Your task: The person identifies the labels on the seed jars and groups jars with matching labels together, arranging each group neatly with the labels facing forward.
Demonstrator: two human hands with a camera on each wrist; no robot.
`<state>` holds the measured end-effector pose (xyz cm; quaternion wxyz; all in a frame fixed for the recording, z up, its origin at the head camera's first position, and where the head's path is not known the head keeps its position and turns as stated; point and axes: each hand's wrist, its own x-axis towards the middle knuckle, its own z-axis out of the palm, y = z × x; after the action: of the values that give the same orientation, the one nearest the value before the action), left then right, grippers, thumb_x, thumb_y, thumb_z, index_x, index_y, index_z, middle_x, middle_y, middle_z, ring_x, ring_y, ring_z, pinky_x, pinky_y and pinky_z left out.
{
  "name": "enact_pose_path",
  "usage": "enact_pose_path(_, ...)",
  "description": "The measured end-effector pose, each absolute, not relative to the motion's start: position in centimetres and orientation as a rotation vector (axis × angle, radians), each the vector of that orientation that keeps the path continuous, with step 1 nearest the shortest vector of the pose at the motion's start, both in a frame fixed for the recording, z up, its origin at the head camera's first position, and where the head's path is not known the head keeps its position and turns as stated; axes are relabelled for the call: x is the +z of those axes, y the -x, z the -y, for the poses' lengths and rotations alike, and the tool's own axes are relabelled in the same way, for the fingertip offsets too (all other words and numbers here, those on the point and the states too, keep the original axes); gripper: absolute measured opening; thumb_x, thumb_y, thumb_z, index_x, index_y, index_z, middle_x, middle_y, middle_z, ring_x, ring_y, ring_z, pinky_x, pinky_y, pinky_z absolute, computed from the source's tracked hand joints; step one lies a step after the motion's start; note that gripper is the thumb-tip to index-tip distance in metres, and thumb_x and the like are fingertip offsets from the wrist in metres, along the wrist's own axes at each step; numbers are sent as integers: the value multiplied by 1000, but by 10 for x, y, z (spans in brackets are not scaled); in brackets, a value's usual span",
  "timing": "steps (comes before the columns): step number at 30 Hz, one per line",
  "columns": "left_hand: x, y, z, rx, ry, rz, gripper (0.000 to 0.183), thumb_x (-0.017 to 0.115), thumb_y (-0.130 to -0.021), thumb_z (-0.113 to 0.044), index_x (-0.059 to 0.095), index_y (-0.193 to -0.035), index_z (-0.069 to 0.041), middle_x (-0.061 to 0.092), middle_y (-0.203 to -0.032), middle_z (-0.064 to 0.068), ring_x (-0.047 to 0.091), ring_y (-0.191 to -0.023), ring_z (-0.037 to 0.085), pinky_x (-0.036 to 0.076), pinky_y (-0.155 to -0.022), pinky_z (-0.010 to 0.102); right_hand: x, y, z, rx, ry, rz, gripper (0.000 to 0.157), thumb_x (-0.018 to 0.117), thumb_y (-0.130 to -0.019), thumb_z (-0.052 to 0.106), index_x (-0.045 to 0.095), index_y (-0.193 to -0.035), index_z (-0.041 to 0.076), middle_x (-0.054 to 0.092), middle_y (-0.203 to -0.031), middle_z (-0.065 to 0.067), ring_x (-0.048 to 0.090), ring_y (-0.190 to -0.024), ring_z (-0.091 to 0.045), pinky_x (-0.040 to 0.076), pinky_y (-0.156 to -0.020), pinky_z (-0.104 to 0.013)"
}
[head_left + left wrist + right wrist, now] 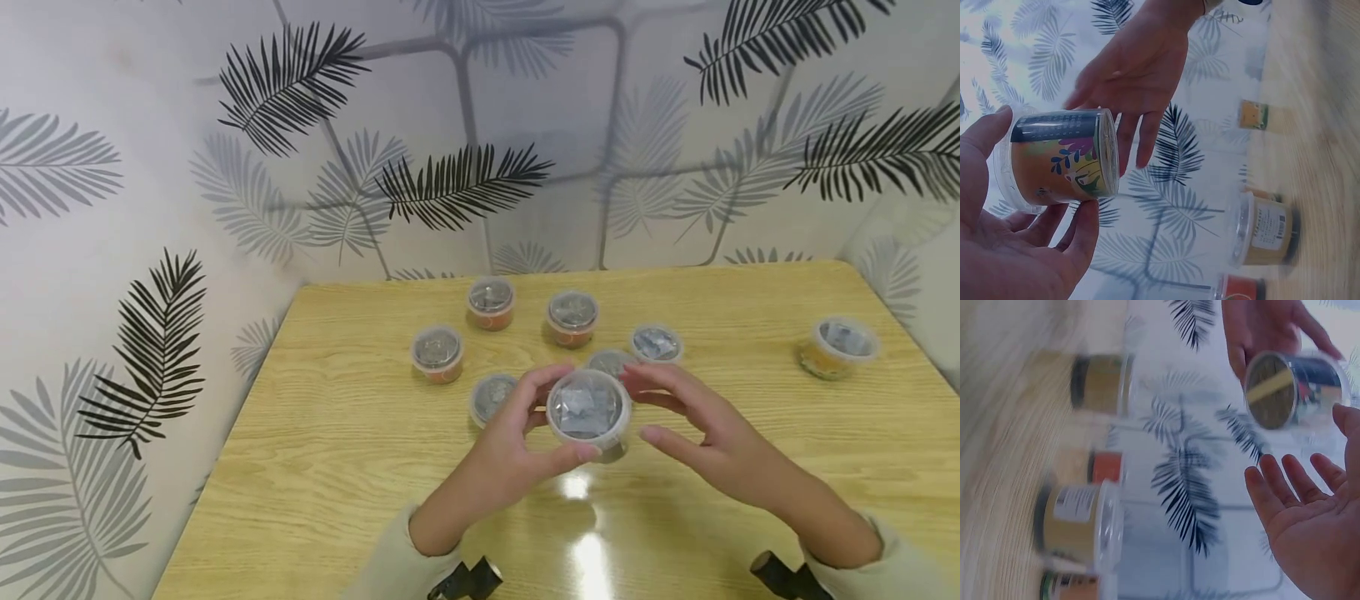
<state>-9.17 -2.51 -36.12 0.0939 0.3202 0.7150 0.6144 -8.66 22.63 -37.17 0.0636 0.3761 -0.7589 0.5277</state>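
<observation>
Left wall: pale, papered with black and grey fronds (161, 358).
Worktop: pale yellow wood grain (315, 467) running from the left wall to the right, with a bright glare (590, 567) at the near middle.
Far wall: the same frond paper (292, 87), crossed by soft grey lines, standing behind the worktop's far edge.
Leftmost tub: an orange-sided tub (437, 354), lidded, upright.
Far-left tub: another orange-sided one (491, 302), close to the far edge.
Left hand: its grip (510, 457) is grasping a clear-lidded tub, thumb on the near side and fingers round the left; a lower lidded tub (491, 397) stands just beyond it.
Far-middle tub: orange-sided (572, 317), upright.
Held tub: raised above the middle of the worktop (587, 407), its side orange with a leaf print (1066, 159).
Beyond it: a partly hidden tub (609, 361) and, to its right, a lidded tub (656, 342).
Right hand: its grip (716, 448) is released, fingers parted, near the held tub's right side.
Far-right tub: yellowish, clear-lidded (837, 346), well apart from the others.
Right wall: frond-papered too (892, 271), beside the worktop's rounded corner.
</observation>
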Motion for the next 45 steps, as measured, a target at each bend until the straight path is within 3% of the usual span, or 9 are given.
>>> enact_pose_path(9, -359, 86, 23, 1844, -968, -2105, 67, 71, -84, -17, 32, -139, -18, 45, -129, -4, 45, -115, 12, 42, -95, 31, -369, 76, -204, 1632, -1073, 2286, 63, 61, -82, -14, 37, -138, 0, 46, -130, -12, 44, -120, -18, 41, -95, -25)
enact_pose_path(14, -363, 88, 22, 1870, -971, -2072, 64, 68, -87, -21, 31, -140, -21, 44, -132, -2, 43, -119, 13, 38, -99, 34, -375, 77, -201, 1659, -1028, 2252, 64, 62, -80, -17, 39, -137, -1, 46, -129, -13, 45, -119, -18, 42, -94, -26)
enact_pose_path(22, -367, 90, 23, 1918, -956, -1994, 66, 64, -90, -25, 27, -143, -13, 42, -134, 3, 41, -121, 16, 35, -102, 37, -382, 80, -196, 1779, -1026, 2078, 59, 58, -80, -19, 37, -135, -10, 45, -130, -20, 47, -116, -20, 44, -92, -25)
enact_pose_path(36, -371, 95, 26, 2004, -1011, -1910, 58, 57, -94, -24, 29, -144, -9, 40, -135, 11, 44, -118, 22, 38, -100, 38, -378, 75, -199, 2057, -855, 2177, 49, 45, -93, -11, 34, -140, -1, 40, -138, -14, 43, -123, -20, 45, -92, -29)
enact_pose_path(41, -373, 96, 26, 2015, -992, -1898, 63, 58, -92, -31, 29, -143, -6, 40, -134, 11, 43, -119, 22, 38, -100, 39, -377, 74, -196, 2091, -937, 2162, 53, 43, -92, -13, 28, -143, -3, 34, -140, -18, 36, -129, -23, 40, -98, -30)
enact_pose_path(45, -375, 96, 26, 1985, -997, -1901, 68, 60, -90, -38, 29, -143, -8, 41, -134, 9, 42, -120, 20, 37, -100, 38, -377, 72, -193, 2096, -951, 2209, 63, 51, -88, -13, 25, -145, -1, 32, -142, -16, 35, -129, -21, 37, -100, -29)
